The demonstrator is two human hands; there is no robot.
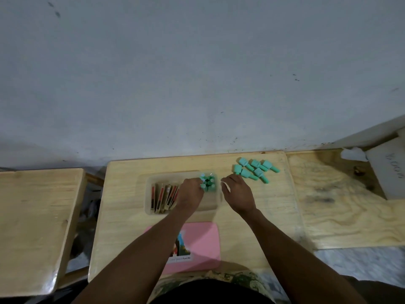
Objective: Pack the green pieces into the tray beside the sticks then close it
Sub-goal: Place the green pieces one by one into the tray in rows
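A clear plastic tray [149,194] sits on the middle wooden table. Red and brown sticks [162,197] stand in its left half. Several green pieces [207,183] stand packed upright in its far right corner. My left hand [190,195] is inside the tray, its fingertips touching those packed pieces; whether it grips one is hidden. My right hand [237,195] hovers just right of the tray, fingers apart, holding nothing. A loose pile of several green pieces [255,171] lies on the table beyond my right hand. The pink lid [203,244] lies flat near me, partly under my left forearm.
A second wooden table [37,222] stands to the left across a gap. A plywood surface [341,200] adjoins on the right, with a white box [388,170] and crumpled paper [352,153] at its far end. A grey wall rises behind.
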